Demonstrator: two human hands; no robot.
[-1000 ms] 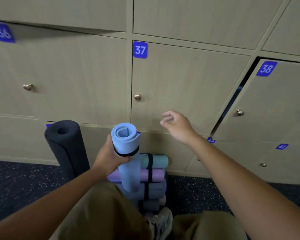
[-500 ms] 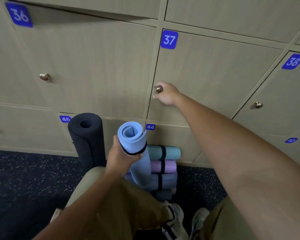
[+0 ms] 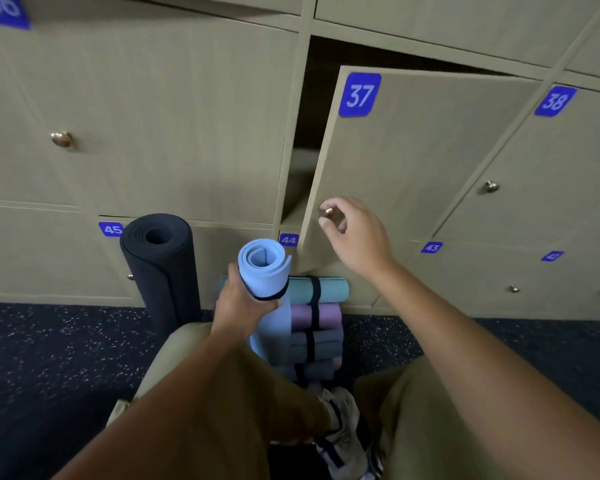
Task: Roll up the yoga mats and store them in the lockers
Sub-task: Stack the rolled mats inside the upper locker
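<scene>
My left hand grips a rolled light-blue yoga mat, held upright with a black strap round it. My right hand pinches the brass knob of the locker 37 door. That door stands partly swung out, hinged on its right. The gap at its left edge shows the locker's dim inside. Below my hands, a stack of several strapped rolled mats lies on the floor against the lockers, the teal mat on top and a purple mat under it.
A thick black rolled mat stands upright against locker 45. Locker doors 36 and 38 flank locker 37. Dark speckled floor runs along the lockers. My knees and a shoe are at the bottom.
My right hand reached the knob of locker 37 and pulled the door partly open. My left hand kept hold of the blue mat.
</scene>
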